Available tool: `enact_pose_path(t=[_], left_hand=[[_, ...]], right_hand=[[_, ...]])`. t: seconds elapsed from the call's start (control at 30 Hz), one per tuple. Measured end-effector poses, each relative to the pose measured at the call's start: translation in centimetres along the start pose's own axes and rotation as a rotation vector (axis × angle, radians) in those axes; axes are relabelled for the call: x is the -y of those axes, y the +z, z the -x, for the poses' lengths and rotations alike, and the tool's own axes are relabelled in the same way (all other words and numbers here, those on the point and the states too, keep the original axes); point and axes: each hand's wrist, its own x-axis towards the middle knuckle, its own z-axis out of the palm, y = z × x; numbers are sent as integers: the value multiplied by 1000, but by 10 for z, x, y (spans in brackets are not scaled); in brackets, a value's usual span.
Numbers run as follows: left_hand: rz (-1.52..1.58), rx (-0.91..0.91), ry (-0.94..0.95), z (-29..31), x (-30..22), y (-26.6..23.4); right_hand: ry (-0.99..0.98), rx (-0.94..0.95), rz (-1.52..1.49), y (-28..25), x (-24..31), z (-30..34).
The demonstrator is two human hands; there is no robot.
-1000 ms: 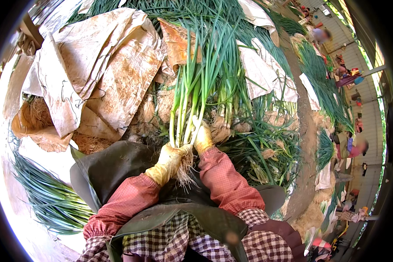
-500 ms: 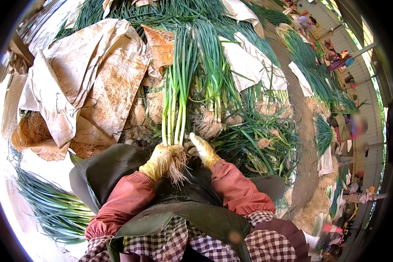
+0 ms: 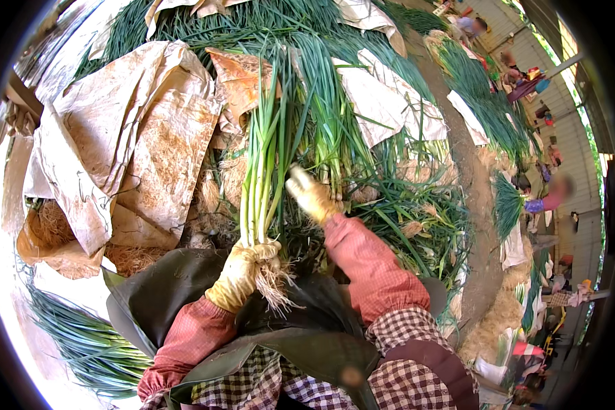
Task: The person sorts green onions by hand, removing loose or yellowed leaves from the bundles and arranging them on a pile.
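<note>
My left hand (image 3: 242,273), in a pale yellow glove, is closed round the white lower ends of a small bunch of green onions (image 3: 258,188). Pale stringy roots hang out below that grip, and the green leaves point away from me. Just right of the stalks is my right hand (image 3: 311,195), gloved too, fingers stretched forward and nothing seen in them. It partly covers the root end of another bunch of green onions (image 3: 331,130) lying behind it. A dark apron (image 3: 178,273) covers my lap under the held roots.
Stained cloth sheeting (image 3: 126,130) lies over onions on the left. Loose leaves and trimmings (image 3: 417,232) are heaped on the right. More green onions (image 3: 82,342) lie at lower left. Beyond a dirt path (image 3: 478,273), co-workers (image 3: 557,191) sit among other piles.
My right hand has moved forward, away from my lap, up alongside the leaves. My left hand, still gripping the bunch, has shifted slightly left and nearer to me.
</note>
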Motion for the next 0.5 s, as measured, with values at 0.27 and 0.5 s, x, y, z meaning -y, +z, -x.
enact_pose_path(t=[0.27, 0.5], left_hand=[[-96, 7, -172, -20, -6, -13], [115, -133, 56, -28, 2, -33]], right_hand=[[565, 101, 418, -68, -117, -5], [455, 60, -643, -34, -24, 31]])
